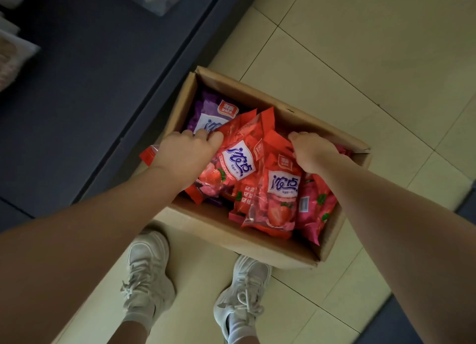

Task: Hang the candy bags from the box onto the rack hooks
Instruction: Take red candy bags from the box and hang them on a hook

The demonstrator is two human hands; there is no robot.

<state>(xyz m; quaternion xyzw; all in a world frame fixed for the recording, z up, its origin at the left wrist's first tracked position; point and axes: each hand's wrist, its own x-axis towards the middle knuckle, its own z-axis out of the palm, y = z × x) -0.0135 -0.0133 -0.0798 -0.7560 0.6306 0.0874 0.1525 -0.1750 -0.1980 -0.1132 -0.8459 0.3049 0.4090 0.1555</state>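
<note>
Purple plastic candy bag (203, 112), red badge in the top corner: "yake" in white under two Chinese characters too small to read.
Same bag, white panel: large purple Chinese script, partly covered.
Red strawberry-print candy bag (231, 163), white panel: purple script "滚点", small line beneath unreadable.
Second red strawberry-print candy bag (278, 197), white panel: "滚点" again; red corner badge too blurred to read.

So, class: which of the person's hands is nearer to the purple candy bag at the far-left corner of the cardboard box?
Left. The left hand grips red bags right beside the purple candy bag, fingers nearly touching it. The right hand is across the cardboard box, gripping other red bags.
</note>
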